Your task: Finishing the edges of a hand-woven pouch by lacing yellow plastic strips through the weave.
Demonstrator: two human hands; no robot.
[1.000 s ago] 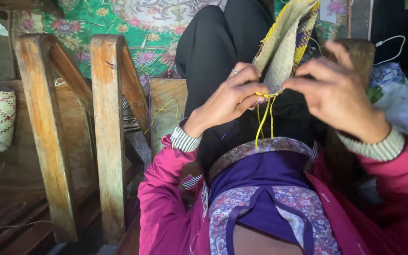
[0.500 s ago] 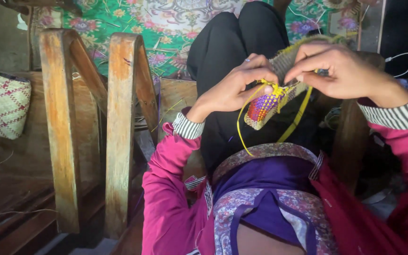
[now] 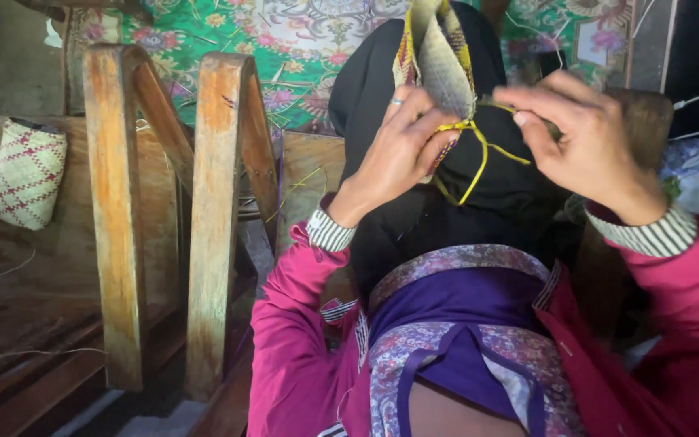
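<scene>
Both hands raised in front of the lap, working a small woven pouch (image 3: 440, 50) held upright between them, above black trousers (image 3: 446, 202). Left hand (image 3: 398, 154) curls around the pouch's lower edge, fingers closed on it, ring on one finger. Right hand (image 3: 588, 142) is just beside it, thumb and forefinger pinching a thin yellow strip (image 3: 479, 154) that loops down from the pouch base. Pink jacket sleeves with striped cuffs. To the left, a wooden frame (image 3: 212, 218) of upright slats and another finished woven pouch (image 3: 27, 174) resting against a wooden board. Green floral cloth (image 3: 285, 48) behind.
</scene>
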